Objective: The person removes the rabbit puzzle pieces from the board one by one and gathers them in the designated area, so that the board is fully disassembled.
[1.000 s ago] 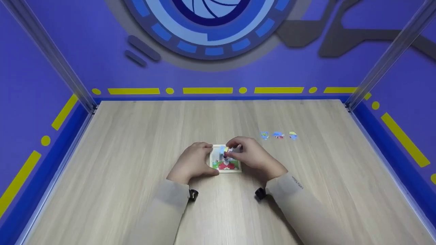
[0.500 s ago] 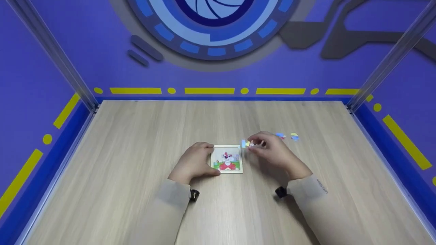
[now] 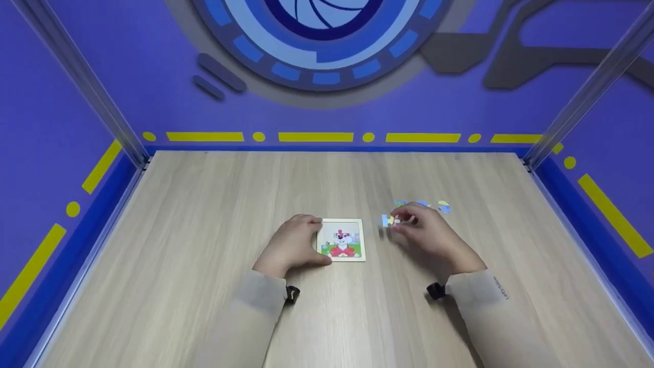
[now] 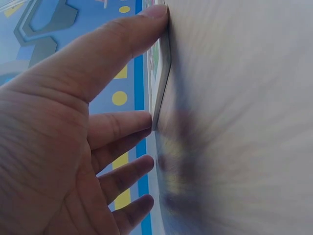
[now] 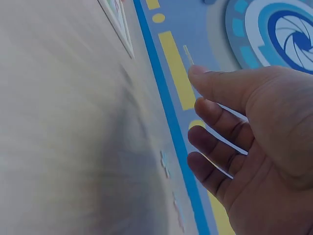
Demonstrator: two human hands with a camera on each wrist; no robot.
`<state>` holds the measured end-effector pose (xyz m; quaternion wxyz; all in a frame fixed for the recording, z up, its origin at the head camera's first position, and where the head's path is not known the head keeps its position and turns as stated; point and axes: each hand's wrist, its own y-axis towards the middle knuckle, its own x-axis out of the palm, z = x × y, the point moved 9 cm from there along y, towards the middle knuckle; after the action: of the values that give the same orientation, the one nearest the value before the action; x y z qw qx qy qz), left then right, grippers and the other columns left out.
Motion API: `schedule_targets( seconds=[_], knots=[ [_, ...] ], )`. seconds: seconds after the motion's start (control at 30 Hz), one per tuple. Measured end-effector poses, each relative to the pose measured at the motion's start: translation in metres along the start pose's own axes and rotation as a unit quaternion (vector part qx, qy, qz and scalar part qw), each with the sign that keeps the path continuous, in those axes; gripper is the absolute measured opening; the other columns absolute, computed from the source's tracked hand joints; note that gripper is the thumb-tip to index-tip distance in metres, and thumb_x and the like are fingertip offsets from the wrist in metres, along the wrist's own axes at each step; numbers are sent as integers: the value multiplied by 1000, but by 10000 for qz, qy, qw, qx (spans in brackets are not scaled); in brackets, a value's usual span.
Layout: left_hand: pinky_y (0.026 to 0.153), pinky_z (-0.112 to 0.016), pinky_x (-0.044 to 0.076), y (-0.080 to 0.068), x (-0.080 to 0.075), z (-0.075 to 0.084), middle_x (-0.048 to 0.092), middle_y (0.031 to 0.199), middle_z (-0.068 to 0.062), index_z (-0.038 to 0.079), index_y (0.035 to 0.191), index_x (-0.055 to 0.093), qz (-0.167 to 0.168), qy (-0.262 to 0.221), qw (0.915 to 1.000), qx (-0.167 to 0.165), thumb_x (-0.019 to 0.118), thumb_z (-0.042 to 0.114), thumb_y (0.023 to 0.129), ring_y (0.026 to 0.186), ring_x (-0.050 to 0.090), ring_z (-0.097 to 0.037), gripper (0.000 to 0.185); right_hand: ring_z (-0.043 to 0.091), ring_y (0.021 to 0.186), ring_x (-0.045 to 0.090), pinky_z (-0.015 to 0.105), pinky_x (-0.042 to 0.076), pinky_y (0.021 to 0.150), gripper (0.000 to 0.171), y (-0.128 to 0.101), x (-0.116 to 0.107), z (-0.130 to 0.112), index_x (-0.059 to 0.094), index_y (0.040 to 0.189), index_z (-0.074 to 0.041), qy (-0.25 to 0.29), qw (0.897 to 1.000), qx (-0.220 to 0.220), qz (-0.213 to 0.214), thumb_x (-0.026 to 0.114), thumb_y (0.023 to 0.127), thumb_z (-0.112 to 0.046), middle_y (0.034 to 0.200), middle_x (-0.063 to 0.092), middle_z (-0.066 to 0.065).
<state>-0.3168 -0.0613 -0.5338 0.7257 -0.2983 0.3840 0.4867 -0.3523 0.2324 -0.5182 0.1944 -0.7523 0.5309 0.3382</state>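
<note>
A small square puzzle board (image 3: 342, 240) with a red and white cartoon animal lies on the wooden table (image 3: 204, 266). My left hand (image 3: 314, 240) grips its left side, thumb at the near corner and forefinger at the far corner. In the left wrist view the thumb (image 4: 122, 44) presses on the board's thin edge (image 4: 162, 73). To the right of the board my right hand (image 3: 397, 221) pinches a small blue and yellow puzzle piece (image 3: 388, 221) just above the table. The right wrist view shows that piece (image 5: 188, 55) edge-on at the thumb tip.
Three loose puzzle pieces (image 3: 444, 206) lie in a row just beyond my right hand, partly hidden by it. Purple walls with yellow markings (image 3: 316, 137) close the table at the back and both sides. Metal posts (image 3: 82, 82) stand at the back corners.
My right hand has lifted a piece off the top of the board and carried it to the right, toward the loose pieces. The left hand has stayed on the board.
</note>
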Motion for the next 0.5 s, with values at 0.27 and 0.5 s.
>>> schedule_targets(
  seconds=[0.27,0.5],
  knots=[
    [141,-48,39,0,0,1,63,166,-12,2,153,70,54,56,10000,-40,105,44,79,163,51,-34,92,23,113,68,40,59,101,27,-1,-5,19,79,135,-13,-98,9992,304,-251,79,107,-17,124,77,7],
    [140,-48,40,-1,1,-1,62,167,-11,3,154,69,40,-1,9999,-114,104,43,79,163,50,-34,93,21,106,63,34,55,93,23,-3,-5,34,79,131,-14,-238,9980,422,-415,78,109,-18,118,75,7]
  ],
)
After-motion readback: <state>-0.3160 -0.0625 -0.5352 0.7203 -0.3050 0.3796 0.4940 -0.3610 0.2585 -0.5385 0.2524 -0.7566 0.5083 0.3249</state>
